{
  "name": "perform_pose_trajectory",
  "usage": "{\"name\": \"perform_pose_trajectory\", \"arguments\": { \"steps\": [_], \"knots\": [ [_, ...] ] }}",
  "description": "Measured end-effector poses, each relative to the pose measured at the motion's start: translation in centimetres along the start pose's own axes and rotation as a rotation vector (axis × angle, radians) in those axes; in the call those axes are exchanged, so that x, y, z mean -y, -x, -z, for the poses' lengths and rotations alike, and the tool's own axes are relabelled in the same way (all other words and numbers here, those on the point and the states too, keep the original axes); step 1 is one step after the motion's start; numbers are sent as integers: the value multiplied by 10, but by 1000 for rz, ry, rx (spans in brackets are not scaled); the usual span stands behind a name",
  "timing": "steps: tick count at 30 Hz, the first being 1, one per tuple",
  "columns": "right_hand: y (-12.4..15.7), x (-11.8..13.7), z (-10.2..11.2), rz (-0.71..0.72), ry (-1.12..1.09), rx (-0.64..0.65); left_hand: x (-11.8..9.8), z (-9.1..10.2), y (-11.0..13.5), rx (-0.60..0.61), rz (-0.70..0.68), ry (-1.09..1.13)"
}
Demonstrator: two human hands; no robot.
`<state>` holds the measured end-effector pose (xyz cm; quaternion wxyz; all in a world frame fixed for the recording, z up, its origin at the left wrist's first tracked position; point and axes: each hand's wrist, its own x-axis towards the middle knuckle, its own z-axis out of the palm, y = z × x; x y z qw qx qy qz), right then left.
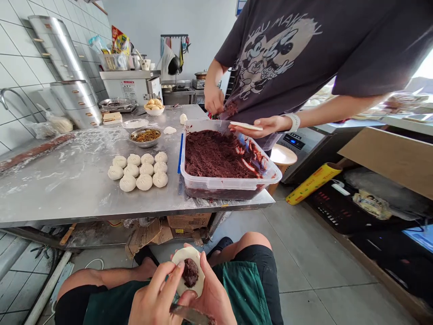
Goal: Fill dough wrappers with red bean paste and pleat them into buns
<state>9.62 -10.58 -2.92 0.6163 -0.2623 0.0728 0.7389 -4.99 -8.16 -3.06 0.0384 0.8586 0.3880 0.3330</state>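
Note:
A round dough wrapper (194, 259) with a dab of dark red bean paste (190, 272) sits low in the head view, over my lap. My right hand (214, 295) cradles it from below and the right, thumb on its rim. My left hand (154, 298) pinches its left edge with thumb and fingers. A metal spatula blade (189, 314) shows just beneath the two hands; I cannot tell which hand holds it. On the steel table (67, 189) stand several finished white buns (138, 171) and a clear tub of red bean paste (230, 160).
Another person in a dark T-shirt stands beyond the tub, holding a flat dough round (246, 126) on one hand (267, 125). A bowl of brown filling (146, 136), a rolling pin (34, 151), steamers (72, 101), a stool (283, 155) and a yellow roll (313, 183) are around.

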Motion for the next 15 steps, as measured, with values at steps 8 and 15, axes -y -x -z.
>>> {"name": "perform_pose_trajectory", "arguments": {
  "steps": [8,15],
  "knots": [
    [1,1,6,155,223,-63,2,-4,2,43,35,78],
    [-18,-9,27,180,254,12,-7,-10,8,-81,-12,23]
  ]
}}
